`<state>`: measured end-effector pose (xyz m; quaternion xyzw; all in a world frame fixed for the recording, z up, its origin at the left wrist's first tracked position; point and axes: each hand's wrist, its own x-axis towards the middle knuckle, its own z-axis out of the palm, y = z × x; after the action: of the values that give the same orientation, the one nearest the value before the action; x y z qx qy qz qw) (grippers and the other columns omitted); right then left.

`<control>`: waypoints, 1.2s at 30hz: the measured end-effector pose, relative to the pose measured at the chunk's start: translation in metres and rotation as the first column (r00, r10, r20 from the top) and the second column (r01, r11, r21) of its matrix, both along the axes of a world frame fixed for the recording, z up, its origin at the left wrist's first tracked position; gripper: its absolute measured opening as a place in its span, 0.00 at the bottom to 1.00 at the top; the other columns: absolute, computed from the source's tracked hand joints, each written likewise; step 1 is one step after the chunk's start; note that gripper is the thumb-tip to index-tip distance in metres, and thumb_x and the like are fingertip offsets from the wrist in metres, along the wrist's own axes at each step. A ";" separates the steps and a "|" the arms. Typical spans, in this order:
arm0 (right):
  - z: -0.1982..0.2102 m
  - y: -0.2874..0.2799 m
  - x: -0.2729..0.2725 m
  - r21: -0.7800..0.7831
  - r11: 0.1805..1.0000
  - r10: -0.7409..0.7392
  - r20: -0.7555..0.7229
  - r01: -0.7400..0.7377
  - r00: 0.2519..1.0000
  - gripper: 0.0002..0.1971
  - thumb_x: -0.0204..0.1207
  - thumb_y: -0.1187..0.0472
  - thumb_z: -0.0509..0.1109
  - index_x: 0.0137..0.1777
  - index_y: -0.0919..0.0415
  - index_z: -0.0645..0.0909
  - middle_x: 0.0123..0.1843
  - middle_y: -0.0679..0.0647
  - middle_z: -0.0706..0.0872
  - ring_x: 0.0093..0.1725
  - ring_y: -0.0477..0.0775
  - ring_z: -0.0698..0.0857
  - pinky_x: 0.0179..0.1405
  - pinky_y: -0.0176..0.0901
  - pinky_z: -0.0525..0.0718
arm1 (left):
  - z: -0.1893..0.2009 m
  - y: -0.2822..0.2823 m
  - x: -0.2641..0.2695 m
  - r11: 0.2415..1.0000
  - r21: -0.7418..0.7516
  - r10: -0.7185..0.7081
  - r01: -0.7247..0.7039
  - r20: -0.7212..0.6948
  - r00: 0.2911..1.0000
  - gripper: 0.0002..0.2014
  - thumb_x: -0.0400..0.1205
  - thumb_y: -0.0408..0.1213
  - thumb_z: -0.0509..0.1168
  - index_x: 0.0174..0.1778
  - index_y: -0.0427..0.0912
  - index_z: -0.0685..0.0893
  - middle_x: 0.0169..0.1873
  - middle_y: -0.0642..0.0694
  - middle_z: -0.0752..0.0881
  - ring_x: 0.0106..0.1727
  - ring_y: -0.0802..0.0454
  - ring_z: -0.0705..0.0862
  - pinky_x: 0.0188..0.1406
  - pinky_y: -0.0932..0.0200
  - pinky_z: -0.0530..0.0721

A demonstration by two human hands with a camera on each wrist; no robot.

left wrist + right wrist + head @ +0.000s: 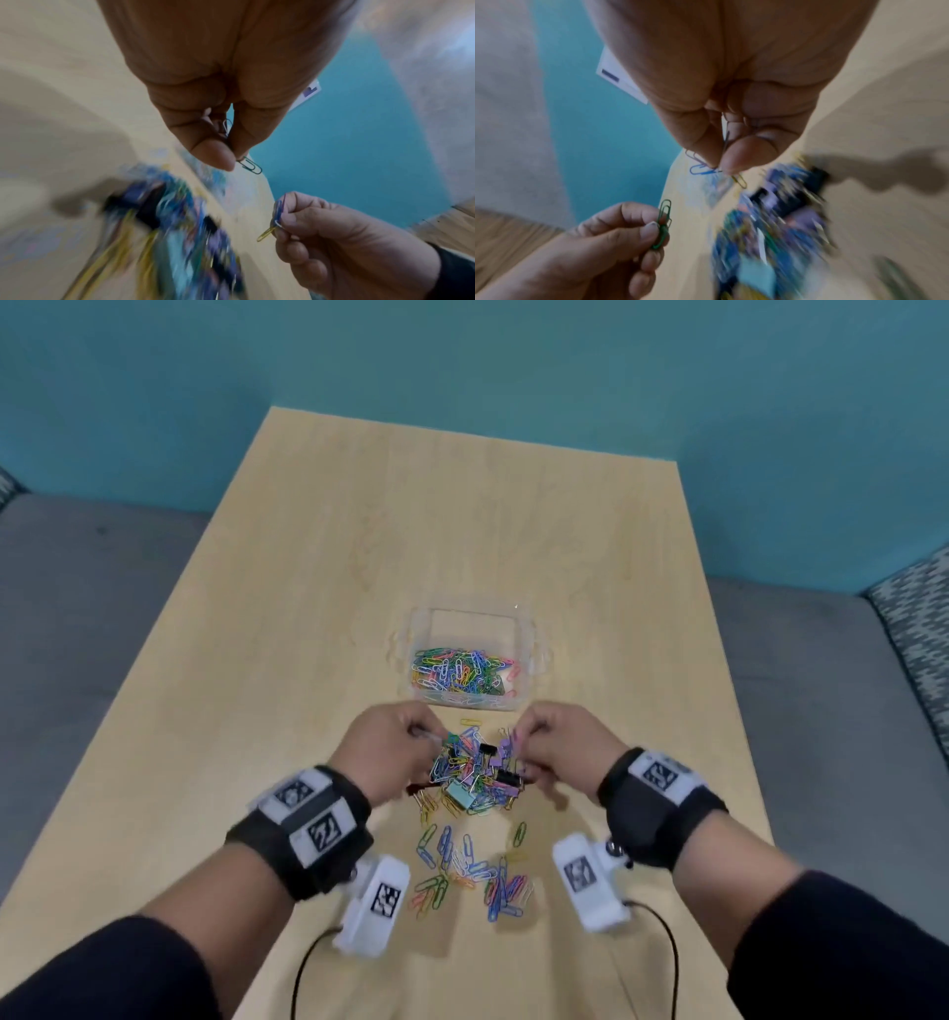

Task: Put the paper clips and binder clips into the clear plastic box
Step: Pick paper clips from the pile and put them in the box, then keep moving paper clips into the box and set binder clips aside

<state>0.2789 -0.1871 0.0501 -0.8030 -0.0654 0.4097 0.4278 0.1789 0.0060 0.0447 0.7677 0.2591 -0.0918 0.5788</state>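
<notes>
On the wooden table [318, 567], both hands pinch paper clips above the pile [470, 775]: left hand [395, 747] a green one [248, 164], right hand [560, 747] blue and yellow [276, 218]. Next, likely carry them just beyond the fingers to the clear plastic box [470, 616] and release.

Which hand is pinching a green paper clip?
The left hand: a green wire paper clip sticks out from its fingertips. The right hand pinches blue and yellow ones.

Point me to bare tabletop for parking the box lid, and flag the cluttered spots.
Bare: the table left of the clear box, and the stretch beyond it to the far edge. Crowded: the clip pile between both hands, plus the loose paper clips nearer the person.
</notes>
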 end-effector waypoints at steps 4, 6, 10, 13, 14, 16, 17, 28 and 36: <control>0.018 0.033 0.045 0.045 0.993 -0.113 0.133 0.108 0.985 0.11 0.73 0.75 0.65 0.34 0.60 0.78 0.28 0.57 0.82 0.24 0.52 0.81 0.29 0.48 0.86 | 0.020 0.013 0.056 0.993 0.100 0.048 -0.055 0.074 0.996 0.11 0.75 0.23 0.63 0.34 0.41 0.85 0.25 0.46 0.84 0.25 0.50 0.84 0.35 0.49 0.89; 0.023 0.049 0.056 0.062 0.989 -0.145 0.160 0.137 0.976 0.09 0.74 0.75 0.65 0.36 0.62 0.79 0.29 0.59 0.82 0.26 0.55 0.81 0.36 0.56 0.90 | 0.022 0.014 0.075 0.993 0.098 0.057 -0.066 0.089 0.994 0.09 0.76 0.25 0.64 0.38 0.42 0.86 0.29 0.44 0.85 0.28 0.47 0.85 0.37 0.51 0.89; 0.026 0.053 0.059 -0.039 0.999 -0.022 0.271 0.034 0.962 0.07 0.77 0.63 0.69 0.54 0.59 0.81 0.45 0.56 0.84 0.38 0.57 0.86 0.45 0.53 0.89 | 0.014 0.032 0.077 0.882 0.469 0.020 -0.040 0.048 0.999 0.13 0.76 0.30 0.62 0.51 0.47 0.86 0.45 0.45 0.88 0.42 0.43 0.86 0.47 0.52 0.84; 0.015 0.021 0.047 -0.291 0.953 0.225 0.480 -0.087 0.848 0.12 0.76 0.61 0.65 0.58 0.56 0.82 0.54 0.55 0.84 0.50 0.57 0.84 0.51 0.44 0.80 | -0.008 0.044 0.044 0.742 0.660 -0.032 0.119 -0.142 0.989 0.12 0.78 0.30 0.59 0.48 0.45 0.87 0.48 0.41 0.87 0.46 0.41 0.84 0.47 0.53 0.82; 0.009 0.007 0.039 -0.343 0.933 0.274 0.487 -0.107 0.829 0.12 0.76 0.62 0.63 0.57 0.57 0.82 0.54 0.57 0.84 0.51 0.58 0.83 0.50 0.43 0.78 | -0.018 0.042 0.031 0.723 0.655 -0.099 0.221 -0.218 0.971 0.13 0.79 0.31 0.58 0.51 0.46 0.86 0.49 0.42 0.85 0.47 0.42 0.83 0.48 0.52 0.81; -0.008 -0.020 0.019 -0.415 0.897 0.347 0.443 -0.155 0.826 0.13 0.77 0.63 0.61 0.57 0.56 0.83 0.54 0.58 0.84 0.52 0.60 0.83 0.51 0.43 0.77 | -0.040 0.033 0.015 0.654 0.645 -0.277 0.396 -0.283 0.918 0.19 0.80 0.30 0.57 0.61 0.52 0.83 0.53 0.44 0.81 0.52 0.43 0.80 0.53 0.49 0.80; -0.018 -0.032 0.010 -0.440 0.881 0.371 0.414 -0.174 0.831 0.13 0.77 0.64 0.61 0.57 0.56 0.83 0.54 0.57 0.83 0.53 0.59 0.83 0.51 0.43 0.77 | -0.049 0.028 0.013 0.606 0.658 -0.360 0.447 -0.274 0.892 0.22 0.79 0.29 0.58 0.65 0.54 0.80 0.54 0.45 0.79 0.54 0.44 0.78 0.54 0.49 0.79; -0.049 -0.063 -0.037 -0.402 0.906 0.298 0.374 -0.136 0.878 0.17 0.72 0.68 0.60 0.58 0.54 0.81 0.50 0.51 0.78 0.53 0.55 0.79 0.52 0.45 0.76 | -0.046 -0.024 0.048 0.637 0.631 -0.336 0.444 -0.292 0.896 0.12 0.77 0.43 0.65 0.55 0.44 0.80 0.56 0.42 0.74 0.57 0.42 0.72 0.53 0.50 0.78; -0.047 -0.065 -0.055 -0.394 0.908 0.295 0.360 -0.142 0.885 0.18 0.72 0.67 0.60 0.59 0.54 0.81 0.54 0.52 0.79 0.55 0.56 0.78 0.54 0.47 0.77 | -0.049 -0.039 0.052 0.626 0.657 -0.302 0.421 -0.293 0.907 0.07 0.74 0.31 0.64 0.47 0.43 0.77 0.52 0.40 0.75 0.53 0.38 0.75 0.48 0.47 0.81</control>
<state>0.2235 -0.2517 0.0028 -0.9223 -0.1704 0.2824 0.2014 0.2313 -0.0331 -0.0042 0.9562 0.1583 -0.1592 0.1876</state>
